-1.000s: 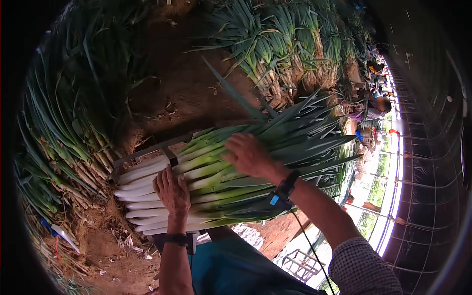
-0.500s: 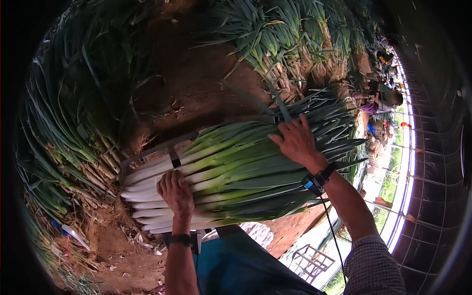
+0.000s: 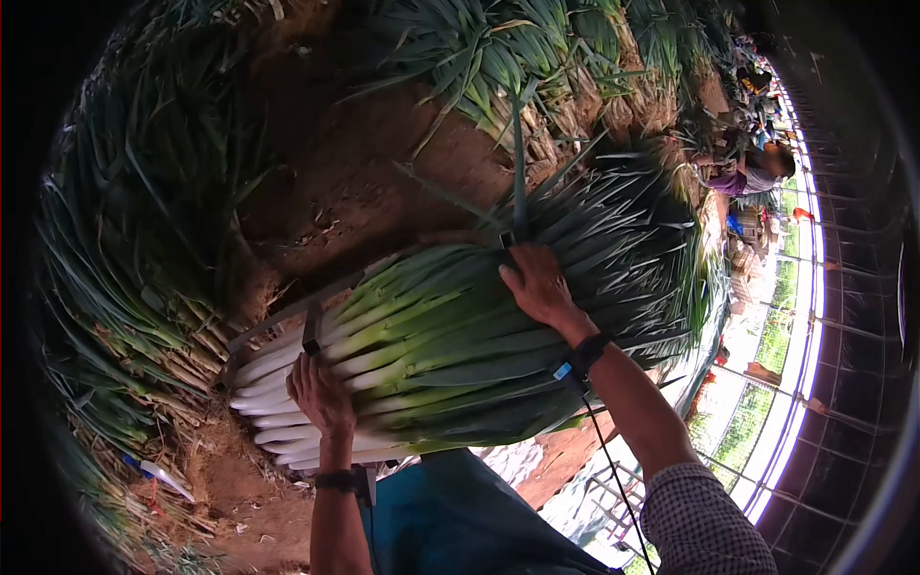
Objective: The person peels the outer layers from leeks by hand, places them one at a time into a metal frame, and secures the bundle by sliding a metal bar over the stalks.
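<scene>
A thick bundle of long green onions (image 3: 412, 350) lies across a low frame (image 3: 278, 316), white ends to the left and dark leaves fanning right. My left hand (image 3: 323, 395) rests palm down on the white stalks, fingers close together, its fingertips at the lower end of a black upright strip (image 3: 311, 328). My right hand (image 3: 541, 286) lies over the green leaves with the thumb apart, next to a small dark post end (image 3: 507, 240). Its other fingers are partly hidden. Both wrists wear black bands, the right one with a small blue-marked device (image 3: 567, 371).
Heaps of untrimmed green onions lie on the left (image 3: 105, 278) and at the back (image 3: 537, 57). Brown soil (image 3: 374, 163) shows between them. A white-and-blue tool (image 3: 158, 474) lies at lower left. Another person (image 3: 762, 171) works at far right, beside the greenhouse wall.
My right hand has moved left and its raised index finger has come down. My left hand now meets the black strip. The view has shifted slightly.
</scene>
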A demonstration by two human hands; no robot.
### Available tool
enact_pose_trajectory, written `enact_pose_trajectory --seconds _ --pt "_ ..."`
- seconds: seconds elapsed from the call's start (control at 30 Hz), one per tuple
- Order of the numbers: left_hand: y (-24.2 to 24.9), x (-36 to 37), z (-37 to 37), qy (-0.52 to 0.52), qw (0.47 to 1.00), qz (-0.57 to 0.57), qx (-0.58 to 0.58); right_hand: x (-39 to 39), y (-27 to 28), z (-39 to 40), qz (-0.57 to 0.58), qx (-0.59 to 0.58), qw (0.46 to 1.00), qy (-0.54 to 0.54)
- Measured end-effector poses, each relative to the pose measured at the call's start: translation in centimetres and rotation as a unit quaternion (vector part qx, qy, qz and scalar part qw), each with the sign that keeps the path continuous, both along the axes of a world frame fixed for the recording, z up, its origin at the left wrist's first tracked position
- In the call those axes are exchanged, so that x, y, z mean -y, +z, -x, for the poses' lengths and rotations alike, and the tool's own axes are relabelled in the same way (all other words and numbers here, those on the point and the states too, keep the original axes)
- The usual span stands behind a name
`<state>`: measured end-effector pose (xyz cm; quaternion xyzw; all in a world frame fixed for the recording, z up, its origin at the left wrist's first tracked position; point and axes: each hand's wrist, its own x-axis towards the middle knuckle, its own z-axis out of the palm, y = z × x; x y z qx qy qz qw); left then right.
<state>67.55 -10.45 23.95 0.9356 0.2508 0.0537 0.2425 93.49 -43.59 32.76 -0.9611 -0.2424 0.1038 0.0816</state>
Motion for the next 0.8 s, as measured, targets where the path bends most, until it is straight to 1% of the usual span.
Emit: enact_pose_trajectory --seconds 0.07,0.17,0.23,0.3,0.37,0.4,0.43,0.47,0.53,0.6,0.67,0.73,0.8 --pt "0.2 0.0 -0.8 -0.003 1.000 -0.015 -0.026 0.1 -0.8 -1.3 0.000 -0.025 1.000 -0.001" --pt "0.0 0.0 -1.3 0.016 0.999 -0.024 -0.021 -0.5 -0.5 -2.8 -0.024 -0.043 0.999 0.020" --pt "0.1 0.1 -1.5 0.029 0.999 -0.025 -0.009 -0.7 -0.4 -2.9 -0.051 0.023 0.998 0.020" --pt "0.1 0.2 -1.6 0.038 0.999 0.000 0.002 -1.2 0.7 -3.6 -0.058 -0.041 0.997 -0.011" --pt "0.2 0.5 -1.8 0.051 0.999 -0.009 0.009 -1.1 1.2 -4.5 -0.042 -0.007 0.998 0.043" --pt "0.2 0.4 -1.8 0.055 0.998 0.008 0.023 -1.1 1.6 -4.9 -0.024 0.021 0.996 0.079" --pt "-0.1 0.5 -1.8 0.061 0.996 0.006 0.057 -1.7 2.3 -5.1 -0.006 0.052 0.992 0.114" --pt "0.2 0.4 -1.8 0.067 0.994 0.033 0.081 -3.2 4.4 -5.3 0.056 0.042 0.988 0.141" --pt "0.5 0.5 -1.9 0.100 0.991 0.050 0.077 -6.7 6.8 -4.6 0.057 0.076 0.976 0.196" --pt "0.8 0.5 -1.8 0.103 0.990 0.062 0.077 -13.5 9.0 -0.9 0.036 0.003 0.974 0.223" --pt "0.8 0.3 -2.1 0.101 0.989 0.067 0.089 -19.3 8.4 3.8 -0.010 -0.048 0.953 0.300" --pt "0.7 0.1 -1.8 0.096 0.988 0.068 0.103 -22.5 5.3 8.7 0.035 -0.039 0.940 0.337" --pt "0.7 -0.1 -1.7 0.088 0.988 0.080 0.102 -21.7 2.2 11.1 0.069 -0.020 0.942 0.328"
